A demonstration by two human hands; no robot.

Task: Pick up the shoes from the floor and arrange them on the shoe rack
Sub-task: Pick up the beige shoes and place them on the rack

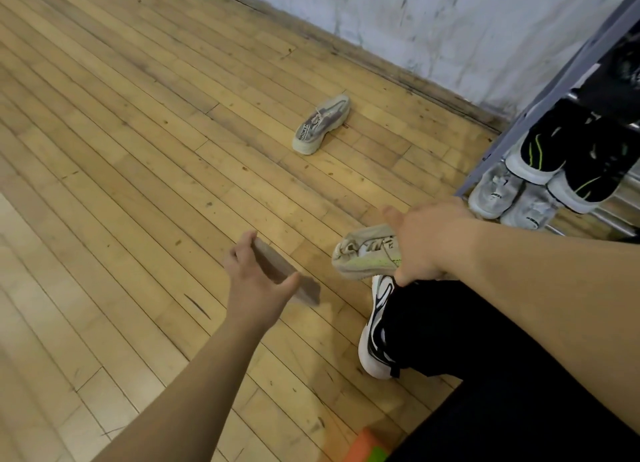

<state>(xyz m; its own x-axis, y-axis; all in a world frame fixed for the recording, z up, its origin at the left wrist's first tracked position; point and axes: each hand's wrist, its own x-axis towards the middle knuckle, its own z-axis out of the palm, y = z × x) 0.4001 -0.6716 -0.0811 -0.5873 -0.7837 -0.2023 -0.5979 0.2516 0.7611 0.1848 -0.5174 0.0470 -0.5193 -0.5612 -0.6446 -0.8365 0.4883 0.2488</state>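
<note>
Floorboards point(138, 150) are left with a grey shoe point(321, 124); four shoes point(535, 153) are set on the rack point(550, 96); a beige shoe point(363, 254) is clasped in the right grip point(429, 240); a flat blurred thing point(277, 267) is pinched in the left grip point(256, 281).

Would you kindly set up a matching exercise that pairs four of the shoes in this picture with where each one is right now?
Things:
1. grey laced shoe
2. beige shoe with yellow-green sole
3. black shoes with green stripes
4. shoe seen sole-first

Places:
A. gripped by the right hand
B. on the shoe rack
C. alone on the floor, near the wall
D. held by the left hand

Pairs: 1-C, 2-A, 3-B, 4-D.
</note>
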